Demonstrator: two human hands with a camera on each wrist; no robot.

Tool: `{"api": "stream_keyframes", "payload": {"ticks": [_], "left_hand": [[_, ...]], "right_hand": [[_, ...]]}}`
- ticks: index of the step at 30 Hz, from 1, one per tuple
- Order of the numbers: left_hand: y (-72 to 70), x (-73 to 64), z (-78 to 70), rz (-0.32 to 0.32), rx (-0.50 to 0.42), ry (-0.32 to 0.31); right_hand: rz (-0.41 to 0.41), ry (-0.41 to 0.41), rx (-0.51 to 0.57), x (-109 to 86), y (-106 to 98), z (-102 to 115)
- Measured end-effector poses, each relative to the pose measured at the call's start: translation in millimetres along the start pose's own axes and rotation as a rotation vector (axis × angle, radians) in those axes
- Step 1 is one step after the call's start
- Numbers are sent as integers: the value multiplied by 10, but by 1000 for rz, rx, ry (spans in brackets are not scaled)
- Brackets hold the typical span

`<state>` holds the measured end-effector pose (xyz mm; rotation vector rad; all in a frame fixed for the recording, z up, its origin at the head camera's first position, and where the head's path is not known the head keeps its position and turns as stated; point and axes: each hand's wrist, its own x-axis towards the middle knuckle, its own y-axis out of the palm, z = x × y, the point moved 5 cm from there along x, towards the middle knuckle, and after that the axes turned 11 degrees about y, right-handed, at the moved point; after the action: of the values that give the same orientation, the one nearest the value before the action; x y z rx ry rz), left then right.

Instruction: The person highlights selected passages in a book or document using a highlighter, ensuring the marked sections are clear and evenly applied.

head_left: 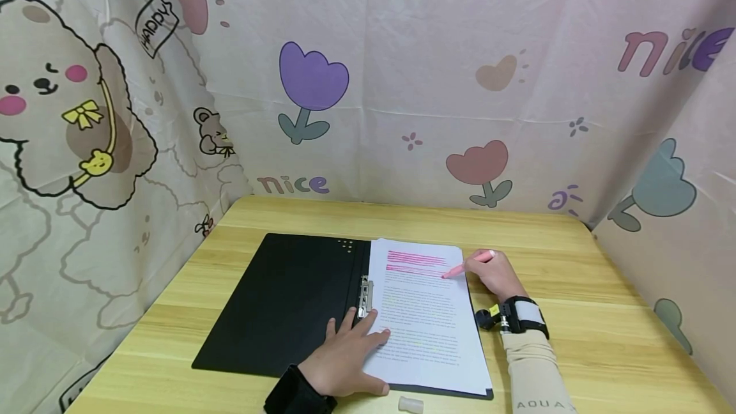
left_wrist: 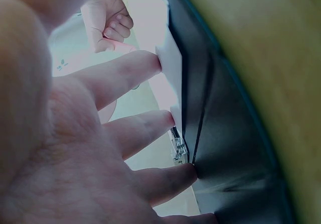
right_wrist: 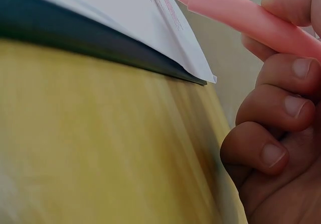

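Observation:
A pink highlighter (head_left: 463,268) is pinched in my right hand (head_left: 498,273), its tip at the right end of a text line on the printed sheets (head_left: 425,331). Several pink strokes run across the upper lines of the top page. In the right wrist view the highlighter (right_wrist: 235,14) lies between thumb and forefinger, the other fingers curled. My left hand (head_left: 345,356) rests with spread fingers over the lower left of the pages and the black folder (head_left: 287,299). Its fingertips touch paper and folder in the left wrist view.
The folder lies open on a wooden table (head_left: 172,337), with a metal clip (head_left: 365,296) at its spine. Near the front edge, below the pages, lies a small whitish cap-like piece (head_left: 411,405). Printed cloth (head_left: 397,82) hangs behind and on both sides.

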<state>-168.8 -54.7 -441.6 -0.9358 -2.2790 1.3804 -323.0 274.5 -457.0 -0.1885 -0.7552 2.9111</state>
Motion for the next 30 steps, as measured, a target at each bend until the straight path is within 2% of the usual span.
{"api": "stream_keyframes", "payload": {"ticks": [12, 22, 25, 30], "left_hand": [[-1, -1, -16, 3, -1, -2], [-2, -4, 4, 0, -2, 8], [0, -9, 2, 0, -3, 8], [-3, -13, 1, -3, -2, 5]], "right_hand": [[-17, 25, -10, -12, -44, -40], [-18, 48, 78, -27, -95, -109], [3, 54, 208, -21, -102, -153], [57, 24, 576, -25, -95, -146]]}}
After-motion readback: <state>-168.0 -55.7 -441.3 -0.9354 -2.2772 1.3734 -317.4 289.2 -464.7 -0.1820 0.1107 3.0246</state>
